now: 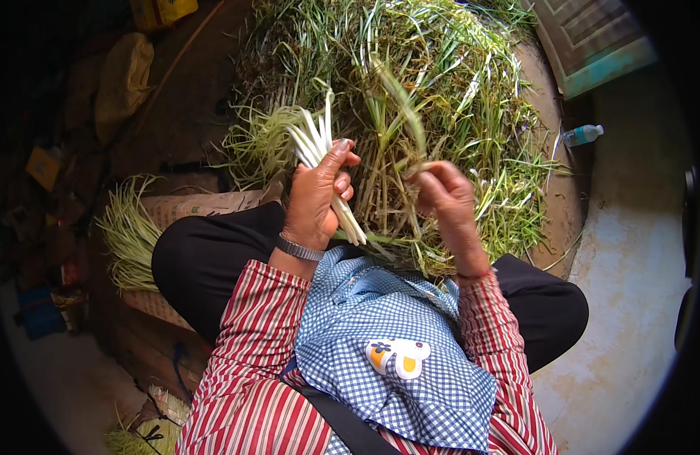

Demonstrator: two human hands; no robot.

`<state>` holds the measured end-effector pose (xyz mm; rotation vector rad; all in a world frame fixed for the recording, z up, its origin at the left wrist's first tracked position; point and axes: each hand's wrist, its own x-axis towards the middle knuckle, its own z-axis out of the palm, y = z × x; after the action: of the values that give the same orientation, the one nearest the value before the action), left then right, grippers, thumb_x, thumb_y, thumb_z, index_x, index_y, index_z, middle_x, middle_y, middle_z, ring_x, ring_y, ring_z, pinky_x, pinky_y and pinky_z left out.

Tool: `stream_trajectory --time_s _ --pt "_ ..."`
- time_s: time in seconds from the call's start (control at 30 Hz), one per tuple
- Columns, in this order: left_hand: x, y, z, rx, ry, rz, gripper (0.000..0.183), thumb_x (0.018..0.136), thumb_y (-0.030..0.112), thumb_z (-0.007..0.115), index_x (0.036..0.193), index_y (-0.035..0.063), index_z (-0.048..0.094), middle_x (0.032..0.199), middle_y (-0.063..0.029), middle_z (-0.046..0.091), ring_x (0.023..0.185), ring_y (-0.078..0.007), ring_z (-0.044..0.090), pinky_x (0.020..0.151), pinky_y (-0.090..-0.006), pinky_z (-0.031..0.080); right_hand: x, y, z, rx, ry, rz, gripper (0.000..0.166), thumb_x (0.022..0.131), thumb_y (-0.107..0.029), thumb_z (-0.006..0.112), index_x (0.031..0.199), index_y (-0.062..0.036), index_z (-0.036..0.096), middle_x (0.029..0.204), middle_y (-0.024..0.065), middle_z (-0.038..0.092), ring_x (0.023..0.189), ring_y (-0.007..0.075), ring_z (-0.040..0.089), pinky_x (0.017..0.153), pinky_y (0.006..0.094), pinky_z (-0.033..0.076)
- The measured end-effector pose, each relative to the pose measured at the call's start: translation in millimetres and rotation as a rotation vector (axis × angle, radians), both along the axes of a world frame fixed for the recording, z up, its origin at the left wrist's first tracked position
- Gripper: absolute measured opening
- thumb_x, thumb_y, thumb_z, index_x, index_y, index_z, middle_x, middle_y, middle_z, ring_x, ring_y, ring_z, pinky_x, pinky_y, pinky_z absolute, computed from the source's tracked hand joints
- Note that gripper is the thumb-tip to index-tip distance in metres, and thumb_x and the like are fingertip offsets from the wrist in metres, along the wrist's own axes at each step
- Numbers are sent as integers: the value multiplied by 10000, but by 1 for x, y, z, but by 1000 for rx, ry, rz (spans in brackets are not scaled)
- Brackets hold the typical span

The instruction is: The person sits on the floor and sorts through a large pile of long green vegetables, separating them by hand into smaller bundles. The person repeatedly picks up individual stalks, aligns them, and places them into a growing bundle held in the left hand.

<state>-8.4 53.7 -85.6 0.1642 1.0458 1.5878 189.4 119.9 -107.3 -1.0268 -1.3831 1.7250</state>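
Observation:
My left hand [321, 193] is closed around a bundle of pale stalks [314, 136], which look like blanched chives. Their cut white ends show below the fist, and their tops reach up past the thumb. To the right, my right hand [446, 196] pinches a green-brown stalk [407, 111] between thumb and fingers. That stalk stands up from the fingertips and is blurred. Beyond both hands spreads a large heap of green leaves and dry stems [452, 74]. Loose yellowish leaves [259, 133] lie just left of the held bundle.
A sorted yellow-green bunch [130, 239] lies on a printed sack [202, 207] beside my left knee. More tied bundles [150, 435] sit at lower left. A plastic bottle [583, 135] lies right of the heap, near a panelled door [594, 40]. Boxes [43, 168] clutter the dark left side.

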Motion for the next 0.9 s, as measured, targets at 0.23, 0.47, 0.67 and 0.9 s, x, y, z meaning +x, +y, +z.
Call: stream_trajectory --time_s 0.23,0.47,0.67,0.9 --pt "-2 -2 -4 11 4 32 177 946 153 619 1063 20 617 823 -17 625 527 -31 436 461 -182 366 54 22 56 97 307 -334 127 979 -182 544 996 -71 601 817 53 688 519 37 535 450 177 428" --pt "6 6 -32 -47 87 -86 182 927 144 643 1056 19 610 840 -60 673 517 -26 464 421 -158 358 0 -36 -43 -494 28 36 127 967 -189 559 999 -75 605 749 3 648 576 32 540 499 170 418" --pt "6 11 -46 -102 97 -148 217 927 155 644 1078 5 600 913 -78 679 518 -30 462 439 -158 393 -8 -31 -36 -496 79 177 138 974 -192 559 1036 -74 594 813 4 651 676 37 588 563 173 446" --pt "11 20 -44 -77 84 -168 144 906 114 657 1001 15 615 767 -32 661 464 -24 447 397 -169 367 -12 -34 -39 -423 69 233 147 970 -199 569 1036 -71 600 795 -8 640 666 41 583 567 188 457"
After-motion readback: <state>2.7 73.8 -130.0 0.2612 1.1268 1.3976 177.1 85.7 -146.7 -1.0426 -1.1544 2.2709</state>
